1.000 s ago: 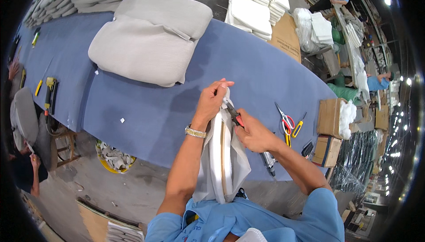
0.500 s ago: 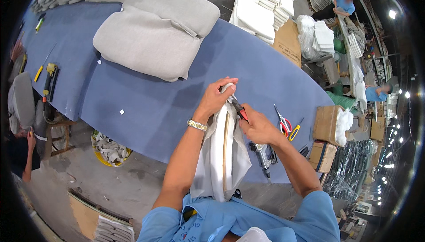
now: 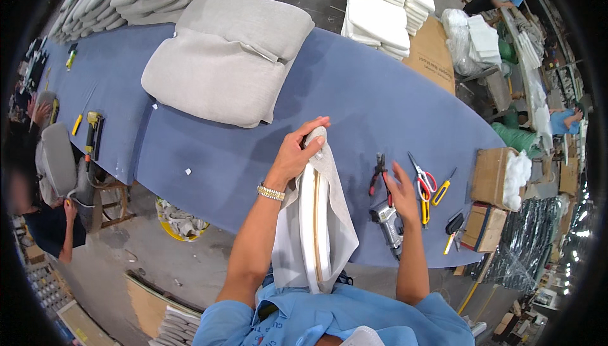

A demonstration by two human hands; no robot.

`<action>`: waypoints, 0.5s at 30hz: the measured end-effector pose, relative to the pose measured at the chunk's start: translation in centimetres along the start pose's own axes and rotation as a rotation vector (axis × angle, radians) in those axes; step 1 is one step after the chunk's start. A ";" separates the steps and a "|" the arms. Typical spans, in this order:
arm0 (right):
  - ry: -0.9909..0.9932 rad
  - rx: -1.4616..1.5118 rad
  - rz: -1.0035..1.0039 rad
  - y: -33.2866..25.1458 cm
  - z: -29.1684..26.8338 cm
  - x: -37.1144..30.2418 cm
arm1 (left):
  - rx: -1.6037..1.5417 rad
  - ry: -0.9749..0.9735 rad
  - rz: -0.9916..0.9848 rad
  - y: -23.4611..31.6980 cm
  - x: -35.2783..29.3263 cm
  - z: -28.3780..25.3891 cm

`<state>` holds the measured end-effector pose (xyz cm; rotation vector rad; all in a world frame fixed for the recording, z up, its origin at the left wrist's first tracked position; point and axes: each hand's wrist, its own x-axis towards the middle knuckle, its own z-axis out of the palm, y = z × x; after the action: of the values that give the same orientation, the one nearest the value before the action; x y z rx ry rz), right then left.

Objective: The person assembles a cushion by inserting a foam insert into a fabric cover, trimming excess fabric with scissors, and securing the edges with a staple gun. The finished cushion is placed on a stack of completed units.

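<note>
Clasping with bent fingers of the left hand (image 3: pixel 296 154) the top of a grey-covered cushion (image 3: pixel 323 219), on edge before the blue shirt (image 3: pixel 304 314). Holding nothing in the right hand (image 3: pixel 405 198), loosely open just beside pliers (image 3: pixel 380 168) and nail gun (image 3: pixel 387 222), with scissors (image 3: pixel 421 173) beyond on the blue table (image 3: pixel 253 162).
</note>
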<state>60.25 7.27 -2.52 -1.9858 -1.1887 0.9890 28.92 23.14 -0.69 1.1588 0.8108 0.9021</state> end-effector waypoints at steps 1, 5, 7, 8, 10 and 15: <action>0.087 0.109 0.010 2.9 -0.3 -1.9 | 0.001 -0.002 -0.003 0.1 0.0 -0.2; 0.071 -0.359 0.215 10.1 0.0 -10.8 | -0.005 0.005 0.003 -0.1 -0.4 -0.2; 0.052 -0.571 0.248 10.3 0.8 -12.3 | -0.022 0.001 -0.017 -0.2 -0.5 0.2; 0.087 -0.608 0.220 10.5 1.3 -11.9 | -0.029 -0.005 -0.033 0.3 -0.2 0.3; 0.127 -0.635 0.143 11.8 1.6 -11.5 | -0.028 -0.007 -0.053 0.6 -0.1 0.3; -0.093 -0.282 0.243 6.0 -2.8 -9.2 | 0.012 0.004 -0.023 0.2 -0.1 0.5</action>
<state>62.37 -3.84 -3.20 -2.3732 -1.2117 1.0925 29.26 22.90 -0.42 1.1565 0.8315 0.8820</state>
